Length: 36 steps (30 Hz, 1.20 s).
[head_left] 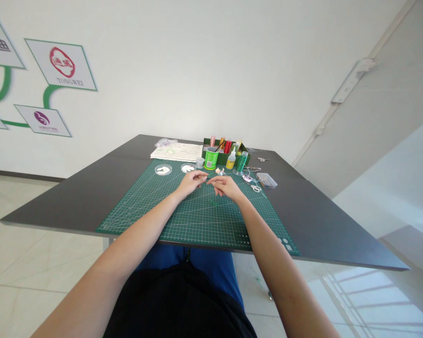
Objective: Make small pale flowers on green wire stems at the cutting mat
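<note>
Over the middle of a green cutting mat (144, 206), my left hand (192, 182) and my right hand (227, 186) meet nearly fingertip to fingertip. Both are closed in a pinch. A small dark piece seems to lie between the fingertips, too tiny to name. Just below the hands, a bit of green thread (215, 203) rests on the mat. Beyond the fingers sits a small pale cluster (220, 172) that I cannot make out. Two round shallow dishes, a left one (163, 170) and a right one (188, 168), hold small pieces behind my left hand.
At the back stand a green can (211, 158), a glue bottle (231, 159), a green spool (242, 162) and a dark green box (246, 157) with coloured spools. White-handled scissors (255, 188) and a clear plastic case (267, 180) lie right. White sheets (176, 151) lie back left.
</note>
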Available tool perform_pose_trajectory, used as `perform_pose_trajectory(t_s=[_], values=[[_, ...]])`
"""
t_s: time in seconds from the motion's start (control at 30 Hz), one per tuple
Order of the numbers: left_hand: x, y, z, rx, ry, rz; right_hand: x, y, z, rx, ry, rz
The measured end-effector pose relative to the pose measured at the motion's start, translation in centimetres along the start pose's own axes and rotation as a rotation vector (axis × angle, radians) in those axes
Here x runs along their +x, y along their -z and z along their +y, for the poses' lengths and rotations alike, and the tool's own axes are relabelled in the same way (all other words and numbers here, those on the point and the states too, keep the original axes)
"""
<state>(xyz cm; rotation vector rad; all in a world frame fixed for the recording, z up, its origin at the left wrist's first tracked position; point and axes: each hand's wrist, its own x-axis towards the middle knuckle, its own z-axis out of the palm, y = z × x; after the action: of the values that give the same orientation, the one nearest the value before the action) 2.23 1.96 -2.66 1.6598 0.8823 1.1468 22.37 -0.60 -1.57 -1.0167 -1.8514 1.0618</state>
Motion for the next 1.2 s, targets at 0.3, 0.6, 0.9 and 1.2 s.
perform_pose_trajectory(t_s=[0.3, 0.6, 0.9, 1.2], values=[[0.09, -0.05, 0.12, -0.031, 0.022, 0.004, 0.03, -0.03, 0.03, -0.002, 0.007, 0.002], [0.18, -0.05, -0.08, -0.025, 0.025, 0.009, -0.05, -0.01, -0.03, 0.003, 0.0, 0.001], [0.09, -0.06, 0.16, -0.024, 0.023, 0.011, 0.09, -0.07, 0.13, 0.009, -0.01, 0.001], [0.05, 0.01, 0.05, 0.002, 0.011, 0.002, 0.11, 0.0, 0.18, 0.013, -0.005, -0.004]])
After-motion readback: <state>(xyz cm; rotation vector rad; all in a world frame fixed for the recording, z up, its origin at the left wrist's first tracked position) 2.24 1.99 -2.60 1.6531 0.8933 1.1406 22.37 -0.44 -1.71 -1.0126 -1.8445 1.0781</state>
